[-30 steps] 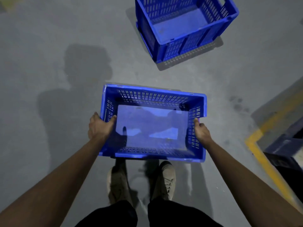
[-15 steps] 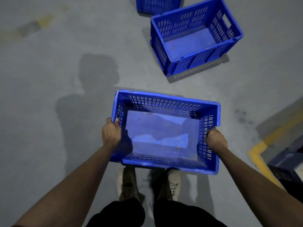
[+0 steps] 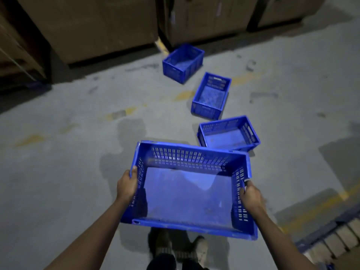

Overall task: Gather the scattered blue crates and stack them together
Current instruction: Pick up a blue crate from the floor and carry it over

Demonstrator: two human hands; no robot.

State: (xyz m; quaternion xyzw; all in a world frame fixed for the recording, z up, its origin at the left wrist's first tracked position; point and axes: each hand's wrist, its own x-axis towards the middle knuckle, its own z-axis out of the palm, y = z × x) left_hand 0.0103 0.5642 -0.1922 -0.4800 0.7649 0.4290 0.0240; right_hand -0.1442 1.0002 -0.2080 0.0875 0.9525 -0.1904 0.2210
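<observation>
Since the earlier frame my view has lifted: three blue crates now show on the floor (image 3: 78, 172), not two. My left hand (image 3: 126, 186) and right hand (image 3: 251, 195) each grip an end wall of the carried crate (image 3: 187, 197), held level above my shoes (image 3: 183, 248). Its walls are slotted. Nearest floor crate (image 3: 228, 134) sits at 1 o'clock; middle crate (image 3: 211, 96) and far crate (image 3: 183, 62) lie beyond at 12.

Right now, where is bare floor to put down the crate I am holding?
Bare floor lies left of the held crate, toward the faded yellow marks. Ahead to the right it is crowded: three crates, nearest crate, middle crate, far crate.
</observation>
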